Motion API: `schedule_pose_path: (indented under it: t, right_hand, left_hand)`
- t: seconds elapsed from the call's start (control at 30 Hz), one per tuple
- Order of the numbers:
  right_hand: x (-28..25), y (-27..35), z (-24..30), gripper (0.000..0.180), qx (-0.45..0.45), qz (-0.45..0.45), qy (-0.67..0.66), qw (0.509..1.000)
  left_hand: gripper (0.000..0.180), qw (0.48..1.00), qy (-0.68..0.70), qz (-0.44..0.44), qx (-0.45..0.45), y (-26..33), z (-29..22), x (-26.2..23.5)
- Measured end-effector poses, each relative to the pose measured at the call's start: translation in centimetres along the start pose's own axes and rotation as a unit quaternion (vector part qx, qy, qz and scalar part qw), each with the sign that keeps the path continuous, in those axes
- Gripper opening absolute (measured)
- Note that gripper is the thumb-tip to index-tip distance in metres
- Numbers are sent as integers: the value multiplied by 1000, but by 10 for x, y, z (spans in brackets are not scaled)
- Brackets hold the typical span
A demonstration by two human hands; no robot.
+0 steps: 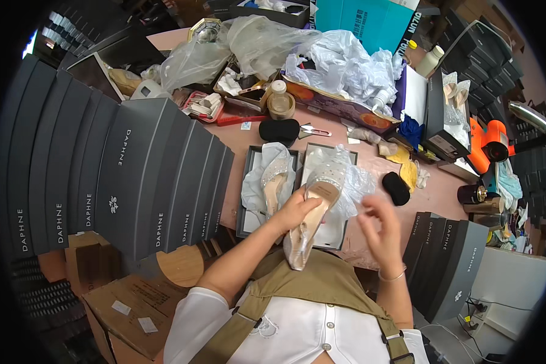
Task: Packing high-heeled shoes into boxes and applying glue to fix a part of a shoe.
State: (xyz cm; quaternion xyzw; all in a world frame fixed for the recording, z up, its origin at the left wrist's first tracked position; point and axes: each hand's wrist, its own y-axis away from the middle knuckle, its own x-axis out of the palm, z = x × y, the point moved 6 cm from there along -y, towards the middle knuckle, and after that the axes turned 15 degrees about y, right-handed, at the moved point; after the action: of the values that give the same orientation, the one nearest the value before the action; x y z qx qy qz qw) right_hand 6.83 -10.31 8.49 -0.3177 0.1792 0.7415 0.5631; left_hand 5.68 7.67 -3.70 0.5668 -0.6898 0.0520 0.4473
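A pale, studded shoe (pixel 324 193) is being gripped near the centre of the frame by the left hand (pixel 294 209), the fingers being closed around its side; its toe is being pointed toward the upper part of the frame; the right hand (pixel 381 227) is being held apart from it, right of centre, fingers loosely spread; a matching shoe (pixel 275 185) is being cradled by white tissue (pixel 254 195) inside a grey box (pixel 241 230), left of centre; stacked shoeboxes (pixel 141 182) are being displayed at the left.
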Motion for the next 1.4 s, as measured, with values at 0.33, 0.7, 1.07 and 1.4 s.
schedule_pose_path:
  t: [0.33,0.7,1.07,1.4]
  right_hand:
    - [139,-4,-90,63,-7,294,87,952]
    - [49,-23,-45,45,98,176,-262,944]
    - [55,-7,-18,60,83,174,-375,907]
    - [25,4,15,50,-9,139,-227,964]
  left_hand:
    - [25,989,-44,114,-84,26,-7,16]
    - [32,977,-57,94,-185,29,-8,-6]
    - [38,946,14,115,-304,50,5,10]
    - [37,965,-159,127,-167,49,-10,-2]
